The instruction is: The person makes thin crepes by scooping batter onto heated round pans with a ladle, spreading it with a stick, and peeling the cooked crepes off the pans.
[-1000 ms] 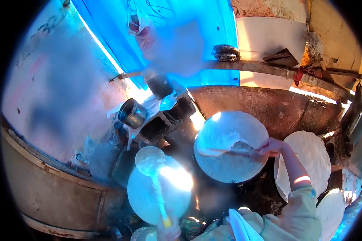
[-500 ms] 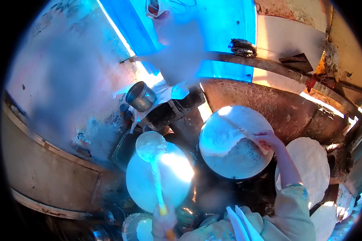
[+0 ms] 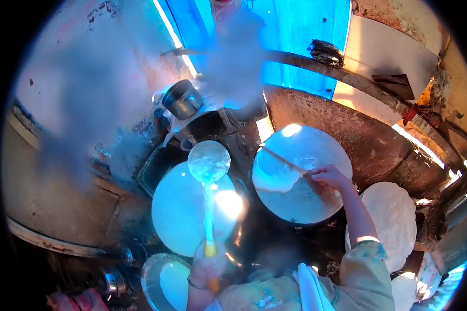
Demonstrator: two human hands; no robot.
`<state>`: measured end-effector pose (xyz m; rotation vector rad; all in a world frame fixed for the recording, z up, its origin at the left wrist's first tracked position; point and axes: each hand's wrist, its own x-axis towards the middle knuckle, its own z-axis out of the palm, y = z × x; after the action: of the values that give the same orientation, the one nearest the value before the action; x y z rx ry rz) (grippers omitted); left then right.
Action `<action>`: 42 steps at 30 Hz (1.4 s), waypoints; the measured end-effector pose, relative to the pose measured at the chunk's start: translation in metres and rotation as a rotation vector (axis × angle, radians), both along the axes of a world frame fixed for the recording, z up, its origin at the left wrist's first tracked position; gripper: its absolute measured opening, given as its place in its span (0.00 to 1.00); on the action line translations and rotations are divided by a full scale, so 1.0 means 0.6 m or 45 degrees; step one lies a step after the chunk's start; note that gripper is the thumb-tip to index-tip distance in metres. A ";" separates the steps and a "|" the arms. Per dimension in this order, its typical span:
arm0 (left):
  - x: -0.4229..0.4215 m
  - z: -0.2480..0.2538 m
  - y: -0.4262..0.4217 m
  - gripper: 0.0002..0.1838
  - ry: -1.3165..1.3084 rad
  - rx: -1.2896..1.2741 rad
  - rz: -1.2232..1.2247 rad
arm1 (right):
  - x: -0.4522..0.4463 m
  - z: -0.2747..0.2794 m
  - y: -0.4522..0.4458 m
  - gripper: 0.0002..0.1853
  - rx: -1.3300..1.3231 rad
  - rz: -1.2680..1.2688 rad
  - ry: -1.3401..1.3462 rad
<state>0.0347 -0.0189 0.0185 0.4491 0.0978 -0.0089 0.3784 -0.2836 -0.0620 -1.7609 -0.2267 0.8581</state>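
My left hand (image 3: 207, 263) is closed round the yellow handle of a ladle (image 3: 209, 161). Its wide round bowl hangs over the far part of a round white steaming surface (image 3: 179, 207) at the left. My right hand (image 3: 329, 179) is closed on one end of a thin stick (image 3: 284, 158), which slants across a second round surface (image 3: 280, 202) at the right. On that surface a thin white sheet (image 3: 272, 178) lies beside the stick, its near edge uneven. A bucket of white liquid (image 3: 175, 285) stands by my left forearm.
A metal pot (image 3: 182, 99) sits beyond the left steaming surface. To the right is a round pale stack (image 3: 392, 223). Metal containers (image 3: 114, 280) stand at the lower left. A curved beam (image 3: 368, 89) crosses behind, and haze blurs parts of the view.
My right hand and the stick have moved left and slightly up over the right surface. The ladle has risen a little in view. The whole view has shifted slightly.
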 end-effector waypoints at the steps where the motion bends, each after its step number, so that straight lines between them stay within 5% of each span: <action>1: 0.006 -0.011 -0.001 0.35 -0.048 -0.063 -0.045 | -0.006 -0.010 0.004 0.14 -0.090 0.144 0.026; 6: -0.008 -0.024 -0.007 0.34 0.053 -0.259 -0.149 | -0.035 -0.018 -0.190 0.16 -0.021 0.317 0.415; 9: -0.012 -0.014 -0.003 0.35 0.099 -0.013 -0.128 | -0.060 0.002 -0.236 0.17 -0.086 -0.085 0.226; 10: -0.010 -0.015 -0.004 0.35 0.074 -0.048 -0.133 | -0.058 -0.027 -0.223 0.18 0.242 -0.326 0.248; 12: -0.010 -0.021 -0.005 0.35 0.029 -0.089 -0.145 | -0.083 -0.017 -0.157 0.18 0.092 -0.496 0.197; 14: -0.018 -0.025 0.006 0.34 0.069 -0.315 -0.183 | -0.113 -0.043 -0.115 0.19 0.070 -0.242 0.264; 18: -0.059 -0.017 0.020 0.33 0.067 -0.183 -0.144 | -0.206 -0.048 -0.073 0.17 -0.006 -0.051 0.235; 22: -0.124 -0.012 0.034 0.33 0.061 -0.185 -0.130 | -0.317 -0.041 0.073 0.15 0.612 -0.367 0.288; 24: -0.157 -0.013 0.045 0.33 0.111 -0.203 -0.062 | -0.356 -0.067 0.187 0.16 0.363 -0.539 0.395; 26: -0.181 -0.014 0.054 0.33 0.065 -0.240 -0.078 | -0.401 -0.112 0.285 0.14 0.697 -0.630 0.294; 28: -0.208 -0.018 0.063 0.33 0.109 -0.159 0.023 | -0.440 -0.104 0.337 0.10 0.660 -0.794 0.301; 36: -0.307 -0.062 0.113 0.35 0.065 -0.201 0.003 | -0.546 -0.127 0.152 0.11 0.498 -0.951 0.434; 40: -0.301 -0.056 0.111 0.33 0.022 -0.213 -0.015 | -0.555 -0.106 0.183 0.09 0.413 -1.298 0.250; 42: -0.285 -0.052 0.102 0.33 0.077 -0.134 -0.065 | -0.546 -0.133 0.227 0.09 0.323 -1.008 -0.062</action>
<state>-0.1363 0.0425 -0.0129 0.3464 0.1448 -0.0774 0.0509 -0.1472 -0.1418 -1.4474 0.3095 0.1982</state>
